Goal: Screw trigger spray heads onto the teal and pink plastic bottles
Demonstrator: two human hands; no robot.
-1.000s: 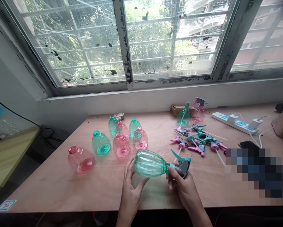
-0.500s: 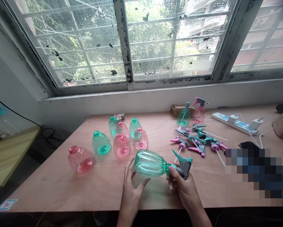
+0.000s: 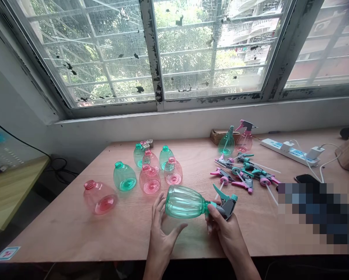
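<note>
Green btl [image 3: 184, 202] w/ grey-&-teal trigger head [image 3: 227, 206] at its neck, in R hand [image 3: 228, 231]; L hand [image 3: 164, 237] cupped wide at the base.
Btl lay nearly level over the table [image 3: 118, 237], neck to the right; R thumb & fingers were closed round the collar/neck, L thumb stood well off the fingers, which were nr the base (couldn't tell if touching). Left & beyond btl: loose pink and green btls [image 3: 150, 180], no heads on; right & beyond it: pile of loose trigger heads [image 3: 242, 178]. Step in hand was prob. seating/tightening the head; whether the thread was fully home, couldn't tell. Next move seemed to call for L closing on the btl body to steady it, R twisting the collar w/o squeezing the trigger.
</note>
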